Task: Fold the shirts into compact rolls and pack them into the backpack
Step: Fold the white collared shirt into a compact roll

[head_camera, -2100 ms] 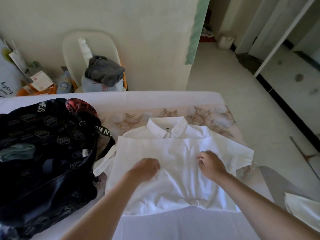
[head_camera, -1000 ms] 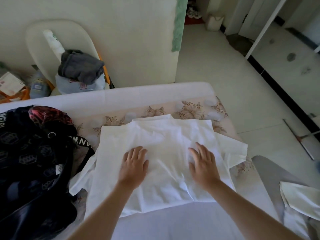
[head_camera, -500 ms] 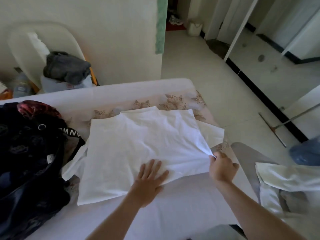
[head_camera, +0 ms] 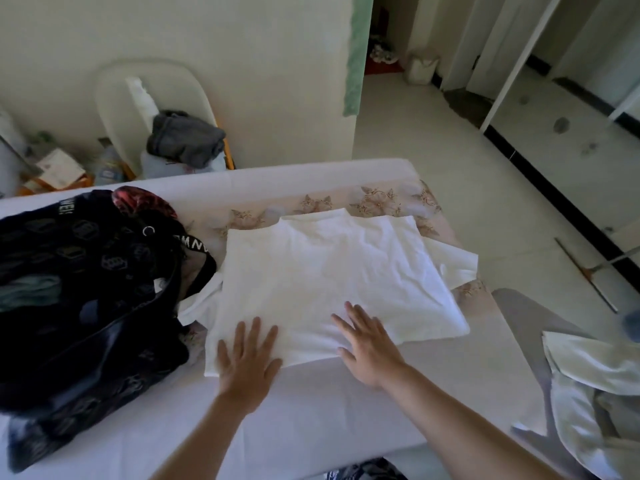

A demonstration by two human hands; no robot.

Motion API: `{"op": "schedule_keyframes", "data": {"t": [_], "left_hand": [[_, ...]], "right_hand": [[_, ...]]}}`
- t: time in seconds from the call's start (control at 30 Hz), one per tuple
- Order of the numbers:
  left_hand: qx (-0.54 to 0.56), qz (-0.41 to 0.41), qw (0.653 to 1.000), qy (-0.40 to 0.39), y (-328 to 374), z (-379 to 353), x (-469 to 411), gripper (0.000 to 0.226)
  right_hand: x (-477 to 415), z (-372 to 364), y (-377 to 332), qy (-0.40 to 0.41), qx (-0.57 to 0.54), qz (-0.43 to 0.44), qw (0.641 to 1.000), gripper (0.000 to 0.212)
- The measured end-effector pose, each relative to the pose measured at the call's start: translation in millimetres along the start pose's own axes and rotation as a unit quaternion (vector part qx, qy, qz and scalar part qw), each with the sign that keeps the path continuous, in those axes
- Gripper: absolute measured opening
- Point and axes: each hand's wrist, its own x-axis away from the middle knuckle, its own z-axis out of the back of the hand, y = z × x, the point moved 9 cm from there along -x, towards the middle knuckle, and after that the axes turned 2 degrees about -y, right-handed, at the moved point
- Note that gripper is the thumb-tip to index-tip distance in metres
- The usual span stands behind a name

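Observation:
A white shirt [head_camera: 329, 271] lies folded over on the bed, its near part doubled up over the collar, one sleeve sticking out to the right. My left hand [head_camera: 247, 358] lies flat with spread fingers on the shirt's near left corner. My right hand [head_camera: 367, 344] presses flat on the near edge, a little to the right. A dark patterned backpack [head_camera: 83, 282] sits open on the bed to the left, touching the shirt's left sleeve, with teal cloth inside it.
The bed [head_camera: 311, 427] has a white sheet and a floral strip at the far side. A grey chair [head_camera: 526, 327] at the right holds another pale garment [head_camera: 588, 393]. Beyond the bed stands a white chair [head_camera: 152, 98] with grey clothes [head_camera: 185, 142]. Tiled floor lies to the right.
The shirt's near part was folded up over the collar. My right hand let go of the shirt's right corner and now lies flat beside my left hand on the near edge.

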Motion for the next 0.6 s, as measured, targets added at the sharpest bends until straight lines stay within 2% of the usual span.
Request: {"op": "schedule_keyframes", "data": {"t": [0.07, 0.13, 0.2, 0.27, 0.33, 0.4, 0.5, 0.57, 0.6], "left_hand": [[-0.019, 0.008, 1.0, -0.011, -24.2, -10.5, 16.1, 0.064], [-0.016, 0.015, 1.0, -0.006, -31.5, -9.0, 24.9, 0.066], [0.019, 0.054, 0.998, 0.009, -28.0, 7.2, 25.7, 0.059], [0.045, 0.07, 0.994, 0.069, -14.8, 34.8, 20.2, 0.036], [0.081, 0.044, 0.99, 0.103, 8.6, 54.4, 7.5, 0.032], [0.104, -0.022, 0.989, 0.1, 42.9, 60.6, -7.2, 0.036], [0.066, -0.123, 0.99, 0.012, 99.9, 41.1, -15.0, 0.053], [0.04, -0.129, 0.988, -0.074, 117.2, 17.0, -8.3, 0.06], [0.039, -0.117, 0.988, -0.089, 119.3, 10.3, -4.7, 0.063]], "right_hand": [[1.6, -13.8, -3.8, -0.039, 0.014, -0.008, 0.999, 0.077], [5.8, -16.0, -8.4, -0.019, 0.027, 0.019, 0.999, 0.079], [10.6, -8.5, -12.3, 0.01, 0.001, 0.032, 0.999, 0.061], [12.6, 6.1, -9.7, 0.017, -0.063, 0.017, 0.998, 0.044], [15.5, 29.3, -0.4, 0.076, -0.068, 0.012, 0.995, 0.043], [19.8, 40.4, 23.7, 0.118, -0.028, -0.018, 0.992, 0.045], [40.1, 29.0, 76.3, 0.068, 0.03, -0.145, 0.987, 0.053], [65.5, 11.7, 101.8, 0.004, 0.042, -0.179, 0.983, 0.064], [78.1, 6.5, 107.0, -0.024, 0.034, -0.171, 0.984, 0.068]]}}
